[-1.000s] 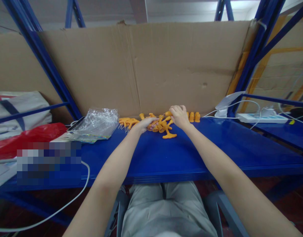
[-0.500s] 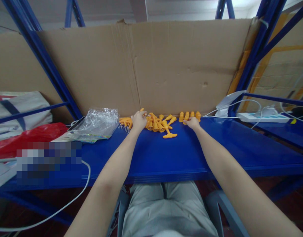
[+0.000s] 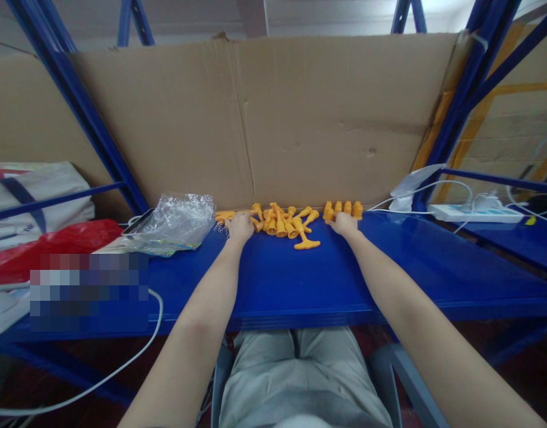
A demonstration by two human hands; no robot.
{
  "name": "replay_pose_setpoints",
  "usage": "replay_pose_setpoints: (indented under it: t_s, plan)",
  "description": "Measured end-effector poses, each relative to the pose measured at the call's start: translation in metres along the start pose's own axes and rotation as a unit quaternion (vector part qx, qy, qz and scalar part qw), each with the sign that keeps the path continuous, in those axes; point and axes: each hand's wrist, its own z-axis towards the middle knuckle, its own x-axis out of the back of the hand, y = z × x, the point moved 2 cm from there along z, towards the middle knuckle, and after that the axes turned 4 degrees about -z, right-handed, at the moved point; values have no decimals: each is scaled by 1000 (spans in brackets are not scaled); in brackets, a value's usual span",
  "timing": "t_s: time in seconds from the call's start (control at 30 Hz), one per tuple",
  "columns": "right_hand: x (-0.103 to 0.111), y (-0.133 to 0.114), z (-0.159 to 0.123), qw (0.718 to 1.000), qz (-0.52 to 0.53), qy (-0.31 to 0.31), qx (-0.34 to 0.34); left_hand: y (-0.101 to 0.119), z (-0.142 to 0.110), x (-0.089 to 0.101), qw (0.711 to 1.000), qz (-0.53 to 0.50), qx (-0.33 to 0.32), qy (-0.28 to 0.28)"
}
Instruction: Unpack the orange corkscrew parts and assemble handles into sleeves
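At the left edge of the frame, a red bag [image 3: 72,245] lies beside a white bag [image 3: 41,189]. Next, at left of centre, a clear bag [image 3: 173,223] rests on the blue desk [image 3: 295,285]. Just right of it, orange corkscrews [image 3: 224,214] with metal spirals lie on the desk. The left grip, a bare hand [image 3: 240,226], covers their right end; its fingertips are hidden, so closure cannot be told. At frame centre, orange cones [image 3: 280,227] lie in a heap, with a T-handle [image 3: 307,244] along its lower right side. Right of centre, four orange caps [image 3: 348,208] stand upright in a row. The right grip, a second bare hand [image 3: 344,223], is at the foot of the row's left part; whether it is clamped cannot be told. Farther right sits a white power strip [image 3: 476,213].
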Motion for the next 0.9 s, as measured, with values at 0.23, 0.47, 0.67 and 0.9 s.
replay_pose_setpoints:
  t_s: [0.23, 0.47, 0.67, 0.9]
  plan:
    - [28, -23, -9, 995, -68, -33, -67, -4, -1, -4, 999, 28, 18, -23]
    - [33, -55, -12, 997, -21, -10, 68, -6, 0, -9, 998, 35, 23, -38]
    - [16, -83, -17, 958, 34, -20, 284, -7, 2, -10, 999, 19, 28, -30]
    - [11, -90, -17, 977, 89, -88, 170, -7, 2, -10, 999, 11, 28, -28]
